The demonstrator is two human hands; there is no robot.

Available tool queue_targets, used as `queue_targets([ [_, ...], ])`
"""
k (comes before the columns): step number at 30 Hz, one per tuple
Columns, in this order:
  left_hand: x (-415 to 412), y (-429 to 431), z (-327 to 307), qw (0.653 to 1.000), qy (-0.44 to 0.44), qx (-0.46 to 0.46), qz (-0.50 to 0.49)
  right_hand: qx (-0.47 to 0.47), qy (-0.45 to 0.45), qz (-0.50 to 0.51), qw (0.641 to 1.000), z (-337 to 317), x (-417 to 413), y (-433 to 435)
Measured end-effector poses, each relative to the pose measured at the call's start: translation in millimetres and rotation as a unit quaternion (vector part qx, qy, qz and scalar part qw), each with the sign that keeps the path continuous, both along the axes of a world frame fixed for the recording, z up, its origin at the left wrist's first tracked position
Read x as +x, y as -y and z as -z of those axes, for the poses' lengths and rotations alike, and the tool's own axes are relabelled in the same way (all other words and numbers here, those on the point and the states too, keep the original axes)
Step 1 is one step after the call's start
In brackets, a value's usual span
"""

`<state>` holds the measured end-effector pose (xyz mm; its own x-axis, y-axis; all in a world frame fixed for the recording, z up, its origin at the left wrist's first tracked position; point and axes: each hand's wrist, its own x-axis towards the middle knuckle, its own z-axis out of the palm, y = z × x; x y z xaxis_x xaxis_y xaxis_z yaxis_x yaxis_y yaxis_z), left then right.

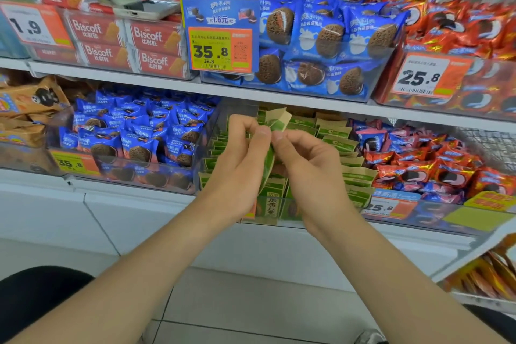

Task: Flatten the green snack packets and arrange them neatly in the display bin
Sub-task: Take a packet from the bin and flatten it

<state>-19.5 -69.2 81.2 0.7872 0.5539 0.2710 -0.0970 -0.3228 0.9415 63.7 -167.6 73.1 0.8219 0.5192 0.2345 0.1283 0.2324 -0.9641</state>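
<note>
Left hand and right hand, close together, pinched one green packet above the display bin, near its front edge, likely flattening it.

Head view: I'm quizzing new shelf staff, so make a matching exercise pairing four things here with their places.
1 Biscoff packs
2 green packet
3 brown packets
4 blue sign

A lower shelf, far left
B upper shelf, middle
C pinched by left hand and right hand
D upper shelf, left

Pairs: 1-D, 2-C, 3-A, 4-B
</note>
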Motion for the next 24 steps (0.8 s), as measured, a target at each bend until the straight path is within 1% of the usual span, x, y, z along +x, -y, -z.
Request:
queue_targets([
  [5,-6,-2,2,0.999,0.005,-0.014,0.043,-0.04,0.052,0.008,0.998,-3,3,9],
  [9,-15,-4,4,0.993,-0.007,-0.086,0.079,-0.027,0.031,-0.019,0.999,-3,-2,14],
  [12,-18,-4,5,0.994,0.002,-0.091,0.06,-0.036,0.038,-0.032,0.998,-3,-5,16],
  [14,-18,-6,5,0.995,0.017,-0.095,0.034,-0.081,0.065,-0.051,0.993,-5,-7,18],
  [15,-17,-7,6,0.994,0.023,-0.108,0.019,-0.11,0.075,-0.07,0.989,-6,-9,19],
  [17,-15,-9,6,0.986,0.038,-0.164,-0.001,-0.155,0.08,-0.11,0.979,-5,-12,19],
  [19,-14,-11,8,0.977,0.046,-0.207,-0.009,-0.167,0.056,-0.128,0.976,-1,-15,19],
  [21,-15,-10,9,0.973,0.05,-0.226,0.001,-0.16,0.013,-0.139,0.977,1,-17,20],
  [23,-15,-10,11,0.976,0.053,-0.213,0.015,-0.128,-0.015,-0.126,0.984,1,-17,21],
  [24,-16,-10,12,0.978,0.053,-0.198,0.026,-0.103,-0.017,-0.103,0.989,1,-17,21],
])
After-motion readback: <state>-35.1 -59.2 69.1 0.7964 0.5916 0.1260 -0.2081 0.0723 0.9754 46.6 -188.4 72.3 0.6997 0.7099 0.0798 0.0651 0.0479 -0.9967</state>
